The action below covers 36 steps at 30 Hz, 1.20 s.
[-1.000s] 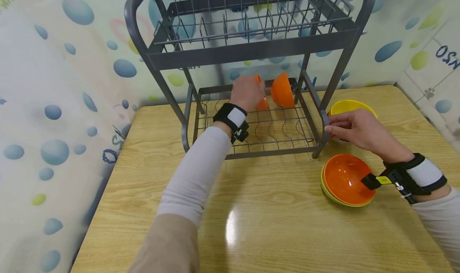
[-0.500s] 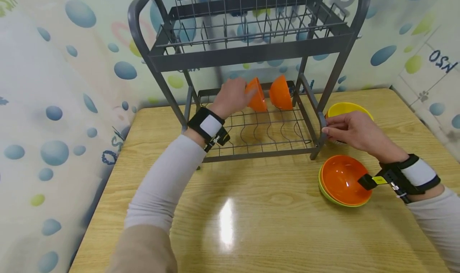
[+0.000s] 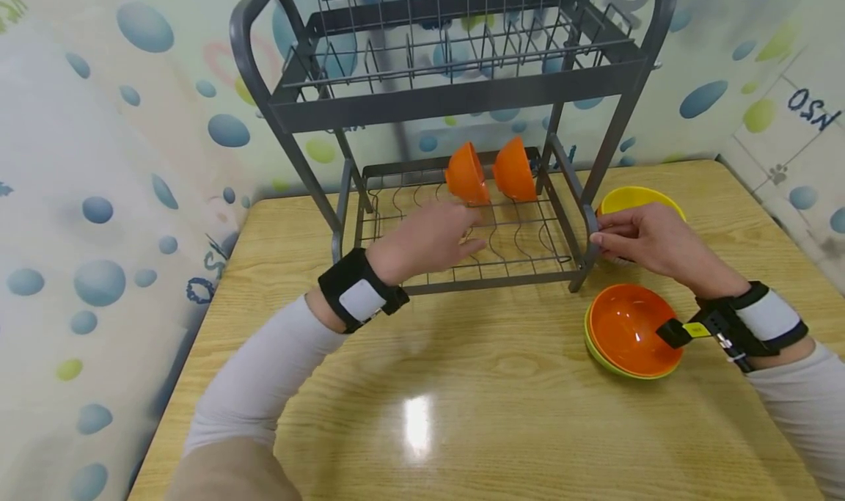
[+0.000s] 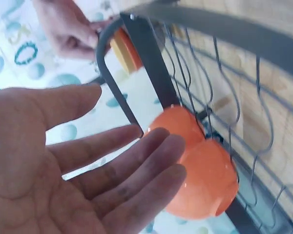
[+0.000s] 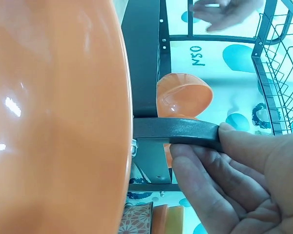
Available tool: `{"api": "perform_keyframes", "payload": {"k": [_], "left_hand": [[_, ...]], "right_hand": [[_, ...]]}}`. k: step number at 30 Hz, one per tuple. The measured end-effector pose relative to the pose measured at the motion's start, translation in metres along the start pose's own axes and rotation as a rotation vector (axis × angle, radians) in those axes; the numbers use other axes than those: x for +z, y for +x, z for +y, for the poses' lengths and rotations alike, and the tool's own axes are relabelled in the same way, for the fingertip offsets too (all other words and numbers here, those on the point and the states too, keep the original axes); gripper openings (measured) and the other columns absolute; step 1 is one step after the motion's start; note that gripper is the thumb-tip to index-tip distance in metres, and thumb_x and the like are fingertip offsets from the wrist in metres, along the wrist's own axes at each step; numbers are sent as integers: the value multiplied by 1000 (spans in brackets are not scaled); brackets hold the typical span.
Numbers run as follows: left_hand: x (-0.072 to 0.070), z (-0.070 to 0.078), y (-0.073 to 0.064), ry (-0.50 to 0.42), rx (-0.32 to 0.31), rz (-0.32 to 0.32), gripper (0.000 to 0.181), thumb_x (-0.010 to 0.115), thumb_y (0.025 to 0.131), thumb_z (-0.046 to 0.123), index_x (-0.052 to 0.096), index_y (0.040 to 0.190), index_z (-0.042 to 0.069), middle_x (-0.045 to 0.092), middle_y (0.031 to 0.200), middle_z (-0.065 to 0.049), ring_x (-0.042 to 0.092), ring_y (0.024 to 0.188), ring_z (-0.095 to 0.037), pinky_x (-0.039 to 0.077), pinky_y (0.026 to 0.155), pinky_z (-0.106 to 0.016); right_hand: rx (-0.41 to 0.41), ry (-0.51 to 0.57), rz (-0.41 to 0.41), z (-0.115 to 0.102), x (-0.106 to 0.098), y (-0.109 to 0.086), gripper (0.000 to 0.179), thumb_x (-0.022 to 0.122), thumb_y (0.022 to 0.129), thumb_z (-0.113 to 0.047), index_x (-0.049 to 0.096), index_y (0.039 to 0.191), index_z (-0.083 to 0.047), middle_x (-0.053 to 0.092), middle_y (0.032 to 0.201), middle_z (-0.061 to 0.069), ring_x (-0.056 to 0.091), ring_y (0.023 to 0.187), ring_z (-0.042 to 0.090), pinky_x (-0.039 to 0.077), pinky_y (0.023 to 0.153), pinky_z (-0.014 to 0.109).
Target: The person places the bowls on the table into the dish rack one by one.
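Two orange bowls stand tilted on edge in the lower wire tier of a dark grey dish rack: the left bowl and the right bowl. My left hand hovers over that tier, in front of the left bowl and apart from it. Its palm is bare and its fingers are spread in the left wrist view. With thumb and fingers my right hand pinches the curved side bar of the rack's lower tier.
On the wooden table, a stack with an orange bowl on top lies below my right wrist. Behind my right hand is a yellow bowl. The upper wire tier overhangs the lower one. A patterned wall borders the table.
My left hand has let go of the left orange bowl and drawn back toward the front of the rack. The bowl stays propped in the tier. My right hand keeps its hold.
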State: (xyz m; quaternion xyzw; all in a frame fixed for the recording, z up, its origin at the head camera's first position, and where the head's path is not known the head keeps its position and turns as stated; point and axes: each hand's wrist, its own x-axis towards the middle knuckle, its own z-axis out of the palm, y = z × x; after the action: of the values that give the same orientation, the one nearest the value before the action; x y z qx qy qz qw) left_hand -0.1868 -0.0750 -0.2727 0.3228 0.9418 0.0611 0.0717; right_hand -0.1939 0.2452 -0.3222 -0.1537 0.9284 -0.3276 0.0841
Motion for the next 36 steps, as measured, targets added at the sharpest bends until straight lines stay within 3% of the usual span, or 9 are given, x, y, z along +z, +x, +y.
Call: {"api": "perform_keyframes", "payload": {"k": [3, 8, 16, 23, 27, 36], "left_hand": [[9, 5, -7, 17, 29, -47, 38, 53, 96, 37, 62, 124, 12, 70, 97, -2, 64, 75, -11, 51, 74, -26], [27, 7, -17, 44, 37, -81, 41, 55, 95, 38, 61, 127, 13, 69, 111, -4, 65, 91, -14, 53, 80, -30], [46, 6, -26, 91, 36, -33, 35, 57, 94, 35, 63, 122, 13, 68, 107, -4, 64, 88, -16, 53, 73, -31], [47, 6, -32, 97, 33, -14, 35, 59, 94, 27, 63, 125, 11, 69, 109, -6, 65, 91, -18, 54, 74, -30], [50, 5, -37, 106, 37, -4, 27, 57, 95, 24, 66, 117, 12, 69, 102, -4, 64, 83, -15, 52, 67, -27], [56, 2, -42, 63, -11, 12, 20, 56, 96, 20, 70, 109, 14, 70, 97, -2, 64, 84, -13, 51, 62, -26]], "right_hand": [[2, -2, 4, 0, 0, 0, 41, 63, 91, -29, 65, 118, 1, 73, 101, 16, 67, 76, 7, 53, 66, 21], [13, 9, -3, 1, -1, 0, 43, 63, 91, -30, 64, 120, 1, 72, 103, 17, 69, 78, 10, 55, 67, 22], [26, 30, -24, -1, -2, 2, 46, 62, 91, -30, 62, 124, 2, 72, 105, 18, 70, 82, 16, 56, 70, 25], [32, 36, -20, 0, -2, 1, 44, 62, 92, -29, 62, 124, 2, 72, 105, 18, 70, 80, 11, 56, 70, 25], [40, 38, -25, 1, -2, 0, 45, 61, 92, -29, 61, 124, 3, 71, 106, 18, 70, 81, 13, 56, 70, 25], [23, 27, -9, 2, 0, 0, 44, 62, 92, -28, 62, 123, 3, 72, 104, 18, 70, 83, 18, 55, 68, 21]]}}
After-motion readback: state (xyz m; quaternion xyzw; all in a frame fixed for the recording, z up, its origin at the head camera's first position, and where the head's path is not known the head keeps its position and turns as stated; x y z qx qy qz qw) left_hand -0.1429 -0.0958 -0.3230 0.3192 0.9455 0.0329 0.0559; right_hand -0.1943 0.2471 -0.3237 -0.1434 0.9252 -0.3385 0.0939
